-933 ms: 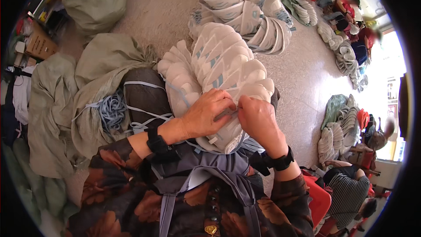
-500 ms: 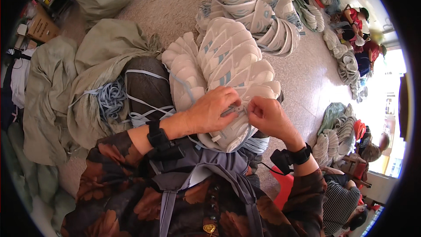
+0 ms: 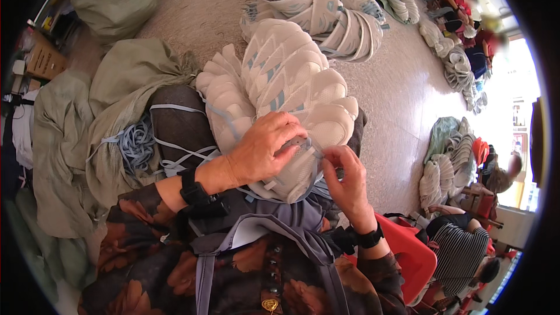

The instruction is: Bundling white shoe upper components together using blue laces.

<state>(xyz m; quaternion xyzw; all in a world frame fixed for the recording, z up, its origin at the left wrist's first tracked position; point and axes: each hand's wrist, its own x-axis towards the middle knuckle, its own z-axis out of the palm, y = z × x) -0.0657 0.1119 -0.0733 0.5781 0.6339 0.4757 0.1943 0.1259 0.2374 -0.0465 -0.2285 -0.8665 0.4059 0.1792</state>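
Around us spreads the speckled floor (image 3: 402, 134), a broad stretch of it running ahead and to our right, between the lap and the goods along the far side. A large green sack (image 3: 119, 0) stands at upper left, and a draped sack (image 3: 125, 76) presses close on our left, its folds nearly meeting the knee, so room on that side is narrow. Ahead on the floor sits a pile of pale shoe uppers (image 3: 326, 17), its near edge just beyond the stack of uppers (image 3: 291, 76) fanned across our lap. At our right elbow is a red seat (image 3: 411, 251), its rim near the forearm. The shoe upper (image 3: 291, 178) in work lies on our lap at the near end of the stack, its rounded edge toward the apron (image 3: 230, 245). Our left hand (image 3: 262, 146) rests over it, thumb and forefinger pinching the eyelet edge. Our right hand (image 3: 347, 178) is just beside the upper's right edge, fingers curled, thumb and forefinger near each other; we cannot tell whether they grip a lace. A tangle of blue laces (image 3: 135, 146) lies against the draped sack.
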